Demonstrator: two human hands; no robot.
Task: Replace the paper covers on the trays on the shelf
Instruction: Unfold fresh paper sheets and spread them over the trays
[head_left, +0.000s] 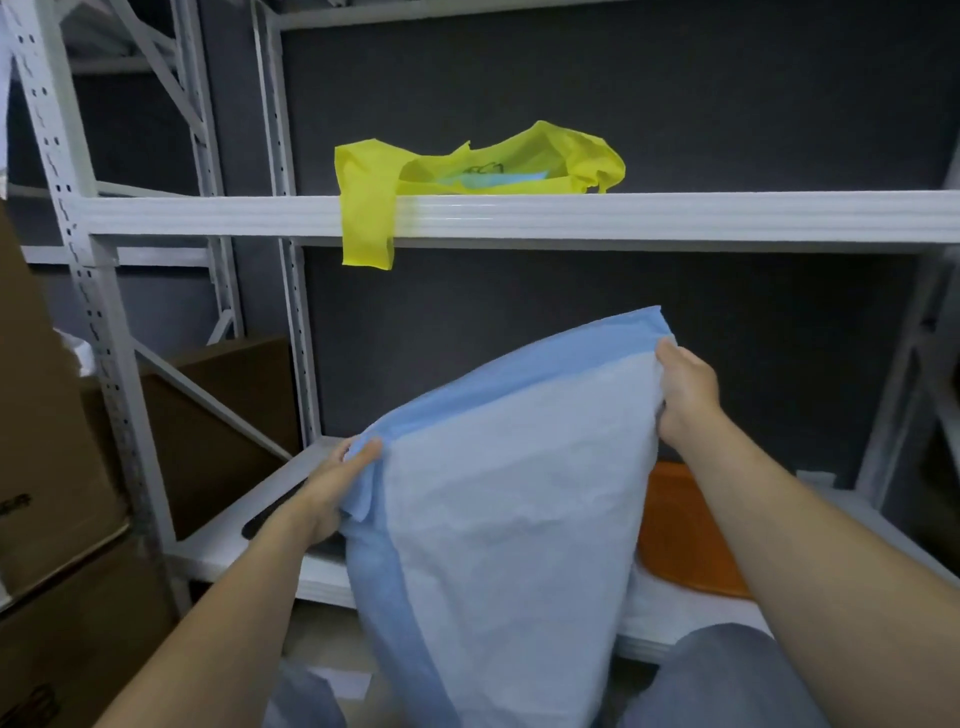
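Hanging between left hand (330, 491) and right hand (687, 397), the paper cover (511, 467) seems pinched by curled fingers (364, 453).

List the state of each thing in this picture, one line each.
paper cover: held up, spread between both hands.
left hand: pinches its left corner.
right hand: grips its right corner.
orange tray: on lower shelf, partly hidden.
yellow bag: on upper shelf, handle overhanging.

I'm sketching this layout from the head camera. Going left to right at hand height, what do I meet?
Cardboard boxes → left hand → blue paper cover → right hand.
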